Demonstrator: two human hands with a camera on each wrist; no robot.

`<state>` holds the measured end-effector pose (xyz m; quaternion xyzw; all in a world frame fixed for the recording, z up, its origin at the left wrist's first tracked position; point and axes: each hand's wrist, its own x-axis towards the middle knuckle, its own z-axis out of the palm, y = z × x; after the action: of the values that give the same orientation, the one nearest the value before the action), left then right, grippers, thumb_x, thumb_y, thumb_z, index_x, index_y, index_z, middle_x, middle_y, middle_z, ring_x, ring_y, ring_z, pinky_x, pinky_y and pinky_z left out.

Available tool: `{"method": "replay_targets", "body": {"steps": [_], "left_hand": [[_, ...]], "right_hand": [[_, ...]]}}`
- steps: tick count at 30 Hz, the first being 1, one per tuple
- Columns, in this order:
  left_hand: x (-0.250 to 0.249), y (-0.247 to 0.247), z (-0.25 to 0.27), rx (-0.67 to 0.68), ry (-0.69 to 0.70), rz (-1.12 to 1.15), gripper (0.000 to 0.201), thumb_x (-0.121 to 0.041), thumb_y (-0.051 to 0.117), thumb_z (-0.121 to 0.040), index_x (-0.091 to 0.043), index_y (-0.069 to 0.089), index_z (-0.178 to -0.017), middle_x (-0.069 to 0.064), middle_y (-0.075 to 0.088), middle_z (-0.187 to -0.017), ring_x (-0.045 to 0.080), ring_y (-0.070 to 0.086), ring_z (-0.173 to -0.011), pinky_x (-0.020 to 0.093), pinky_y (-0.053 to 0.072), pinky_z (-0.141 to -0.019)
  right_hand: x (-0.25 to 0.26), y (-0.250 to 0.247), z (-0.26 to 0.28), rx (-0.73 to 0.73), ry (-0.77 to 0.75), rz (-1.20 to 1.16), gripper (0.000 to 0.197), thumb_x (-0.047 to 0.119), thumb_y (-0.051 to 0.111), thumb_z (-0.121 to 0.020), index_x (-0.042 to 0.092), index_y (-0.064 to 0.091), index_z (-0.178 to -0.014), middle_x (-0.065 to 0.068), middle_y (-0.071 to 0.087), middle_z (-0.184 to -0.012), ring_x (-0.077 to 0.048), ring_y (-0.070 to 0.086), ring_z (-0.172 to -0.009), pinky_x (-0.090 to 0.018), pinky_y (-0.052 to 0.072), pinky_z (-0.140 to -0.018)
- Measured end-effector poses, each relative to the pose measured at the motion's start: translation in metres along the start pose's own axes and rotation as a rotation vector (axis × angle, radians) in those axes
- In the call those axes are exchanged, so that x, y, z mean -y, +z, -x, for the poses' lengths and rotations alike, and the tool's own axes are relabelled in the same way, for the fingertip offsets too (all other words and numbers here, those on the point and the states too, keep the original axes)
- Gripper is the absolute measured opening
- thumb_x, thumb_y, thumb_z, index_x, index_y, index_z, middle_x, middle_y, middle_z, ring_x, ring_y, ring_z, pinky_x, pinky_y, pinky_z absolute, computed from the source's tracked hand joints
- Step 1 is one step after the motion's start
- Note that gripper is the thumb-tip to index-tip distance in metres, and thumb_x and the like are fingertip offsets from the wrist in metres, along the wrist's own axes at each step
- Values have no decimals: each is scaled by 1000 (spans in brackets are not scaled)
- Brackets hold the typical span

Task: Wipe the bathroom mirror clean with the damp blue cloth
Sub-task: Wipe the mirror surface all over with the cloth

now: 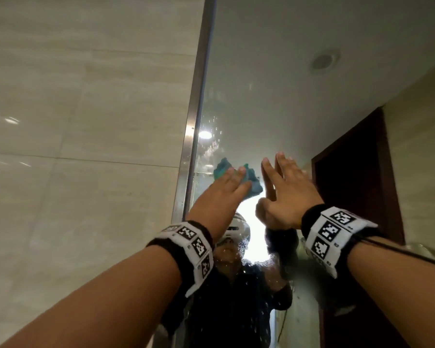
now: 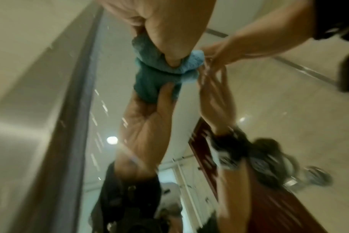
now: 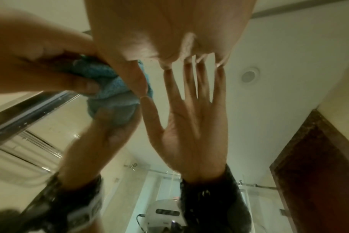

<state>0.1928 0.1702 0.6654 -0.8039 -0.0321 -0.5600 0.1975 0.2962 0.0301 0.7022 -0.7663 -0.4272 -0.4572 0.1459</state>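
Note:
The bunched blue cloth lies against the mirror close to its left frame. My left hand holds the cloth against the glass, with fingers over it. In the left wrist view the thumb of the left hand digs into the cloth. In the right wrist view the left hand's fingers curl into the cloth. My right hand is spread just right of the cloth. The right wrist view shows the fingertips of that right hand touching the glass, and it holds nothing.
A metal frame strip edges the mirror on the left, with beige wall tiles beyond it. Water droplets speckle the glass above the cloth. The mirror reflects a dark wooden door and a ceiling lamp.

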Motion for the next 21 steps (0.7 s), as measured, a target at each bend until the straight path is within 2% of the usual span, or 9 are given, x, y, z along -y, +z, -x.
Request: {"method": "replay_targets", "body": {"steps": [2, 3, 5, 8, 10, 13, 16, 19, 21], "left_hand": [[8, -10, -16, -40, -3, -41, 60, -10, 53, -94, -23, 26, -146, 2, 14, -157, 19, 17, -143, 36, 28, -113], [16, -22, -32, -86, -67, -24, 57, -9, 52, -94, -20, 30, -145, 4, 21, -155, 21, 24, -140, 35, 31, -111], [29, -37, -57, -97, -174, -17, 46, -8, 50, -93, -14, 41, -138, 7, 30, -149, 24, 34, -133, 32, 32, -106], [25, -29, -52, -76, -215, -25, 51, -10, 58, -89, -15, 41, -137, 9, 24, -153, 28, 27, -135, 38, 29, -109], [8, -14, -31, -22, -129, 15, 59, -9, 55, -92, -17, 31, -145, 6, 16, -157, 26, 17, -142, 38, 21, -116], [10, -17, -30, 4, -11, -61, 63, -8, 53, -94, -23, 24, -148, 1, 8, -158, 20, 10, -145, 31, 17, -115], [31, -44, -51, -4, -124, -40, 54, -10, 50, -95, -17, 32, -146, 8, 20, -156, 25, 18, -142, 34, 17, -114], [38, -60, -59, 94, -100, -161, 55, -16, 49, -96, -19, 28, -147, 7, 11, -158, 24, 12, -144, 26, 7, -111], [39, -61, -56, 92, -98, -192, 53, -17, 44, -98, -20, 25, -147, 4, 8, -158, 23, 9, -144, 25, 4, -111]], "right_hand": [[1, 1, 0, -3, -4, 4, 85, 51, 42, -87, 30, -14, -147, -5, -24, -154, -22, -16, -142, -44, -1, -117], [1, 0, 0, 2, -5, 5, 85, 51, 41, -87, 30, -15, -147, -5, -24, -154, -22, -16, -142, -44, 0, -117], [-1, -1, 1, 22, -8, 8, 85, 50, 41, -87, 30, -15, -147, -5, -25, -153, -23, -17, -142, -44, -1, -117], [-1, -2, 1, 29, -9, 5, 85, 51, 41, -87, 30, -16, -146, -4, -26, -153, -22, -18, -142, -44, -1, -117], [0, 0, 2, 15, -10, -1, 84, 51, 40, -88, 30, -16, -147, -4, -26, -153, -22, -19, -142, -43, -2, -117], [0, 2, 3, -10, -9, -5, 83, 51, 39, -87, 30, -15, -147, -4, -25, -153, -21, -19, -142, -42, -3, -116], [0, 1, 2, -3, -9, 1, 83, 51, 39, -88, 29, -16, -147, -4, -26, -153, -22, -20, -141, -42, -4, -116], [-1, 2, 3, -4, -13, 3, 82, 51, 38, -88, 30, -17, -146, -3, -27, -153, -21, -20, -141, -42, -4, -116], [-1, 3, 3, -5, -15, 2, 81, 51, 37, -89, 30, -17, -146, -3, -27, -152, -21, -21, -141, -42, -5, -116]]}}
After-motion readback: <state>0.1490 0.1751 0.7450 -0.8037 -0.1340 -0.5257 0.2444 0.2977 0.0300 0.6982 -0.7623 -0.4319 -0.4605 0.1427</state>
